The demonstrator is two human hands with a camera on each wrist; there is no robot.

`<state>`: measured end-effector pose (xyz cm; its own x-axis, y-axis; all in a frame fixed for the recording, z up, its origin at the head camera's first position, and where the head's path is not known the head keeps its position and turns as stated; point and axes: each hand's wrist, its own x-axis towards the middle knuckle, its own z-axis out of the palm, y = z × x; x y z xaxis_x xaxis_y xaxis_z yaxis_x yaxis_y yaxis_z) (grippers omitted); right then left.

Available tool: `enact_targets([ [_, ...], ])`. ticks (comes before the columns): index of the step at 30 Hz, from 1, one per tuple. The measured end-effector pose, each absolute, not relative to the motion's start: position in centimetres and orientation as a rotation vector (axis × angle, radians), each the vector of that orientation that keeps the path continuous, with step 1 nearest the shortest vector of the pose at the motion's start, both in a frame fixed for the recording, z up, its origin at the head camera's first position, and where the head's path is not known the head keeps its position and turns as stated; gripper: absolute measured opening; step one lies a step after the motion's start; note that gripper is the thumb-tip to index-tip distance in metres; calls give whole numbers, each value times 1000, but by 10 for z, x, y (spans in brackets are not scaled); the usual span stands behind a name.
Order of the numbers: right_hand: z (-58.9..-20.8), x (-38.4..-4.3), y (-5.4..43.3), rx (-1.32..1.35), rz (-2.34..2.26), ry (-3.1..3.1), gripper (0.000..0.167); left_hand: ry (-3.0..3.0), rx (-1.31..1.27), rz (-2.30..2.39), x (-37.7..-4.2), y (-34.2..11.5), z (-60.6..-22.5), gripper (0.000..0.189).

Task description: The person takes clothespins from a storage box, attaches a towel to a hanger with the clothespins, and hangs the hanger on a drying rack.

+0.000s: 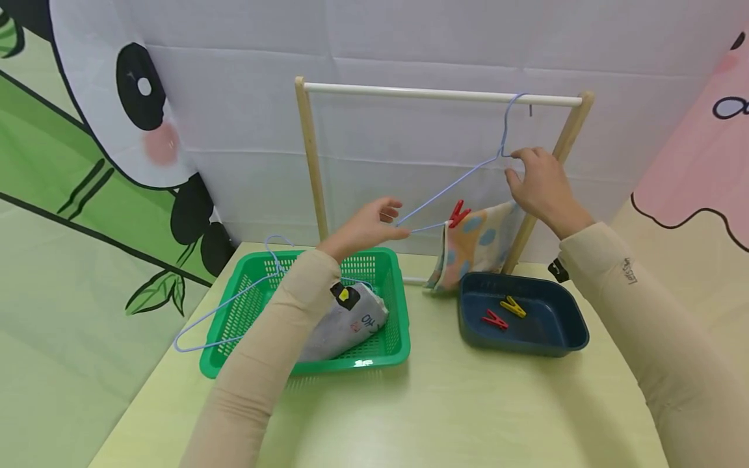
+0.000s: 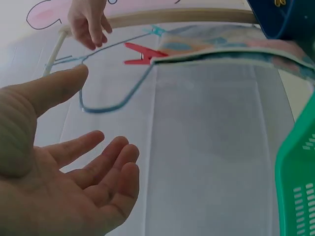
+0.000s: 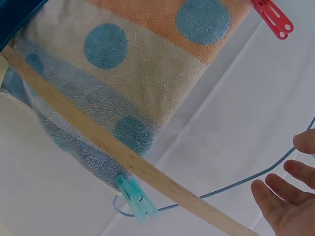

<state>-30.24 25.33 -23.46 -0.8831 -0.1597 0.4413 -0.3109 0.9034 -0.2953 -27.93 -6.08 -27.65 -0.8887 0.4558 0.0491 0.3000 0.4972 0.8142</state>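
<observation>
Overhead, from the head view, my left sleeve (image 1: 257, 367) hides part of a green basket (image 1: 405, 325), a grey cloth (image 1: 345, 331) and a second hanger (image 1: 228, 303). Both my arms reach forward over the bench (image 1: 439, 403), cut off by the frame. My left hand (image 1: 368, 226), loosely open and holding nothing, is just beside the low end of a blue hanger (image 1: 445, 190) hooked on the white rod (image 1: 445, 94); my right hand (image 1: 544, 188) is raised at its neck, fingers parted, though contact is hard to make out. A spotted towel (image 1: 476, 240) hangs low from that hanger under a red clip (image 1: 458, 214). Two more, one red (image 1: 495, 319) and one yellow (image 1: 513, 307), lie in a navy tray (image 1: 523, 346).

From the left wrist, my thumb stands apart above four softly bent fingers, the palm bare; basket and tray are cropped, and a teal clip (image 2: 157, 31) shows small, making four clips in all.

From the right wrist, my relaxed hand is cut off at the edge, near the wire; a wooden post (image 3: 123, 155) crosses the cropped towel.
</observation>
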Motion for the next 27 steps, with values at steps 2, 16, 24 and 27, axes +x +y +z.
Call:
enact_targets([
  [2,-237,-298,256,374,495,-2635,40,2558,672,1306,-280,-71,-279,60],
  [16,-261,-277,281,516,236,-2803,27,2612,606,1149,-285,-148,-300,34],
  [24,-282,-280,293,583,170,-2973,25,2704,553,951,-285,-174,-315,27],
  [27,-290,-281,297,599,164,-3015,22,2738,518,910,-284,-180,-319,26],
])
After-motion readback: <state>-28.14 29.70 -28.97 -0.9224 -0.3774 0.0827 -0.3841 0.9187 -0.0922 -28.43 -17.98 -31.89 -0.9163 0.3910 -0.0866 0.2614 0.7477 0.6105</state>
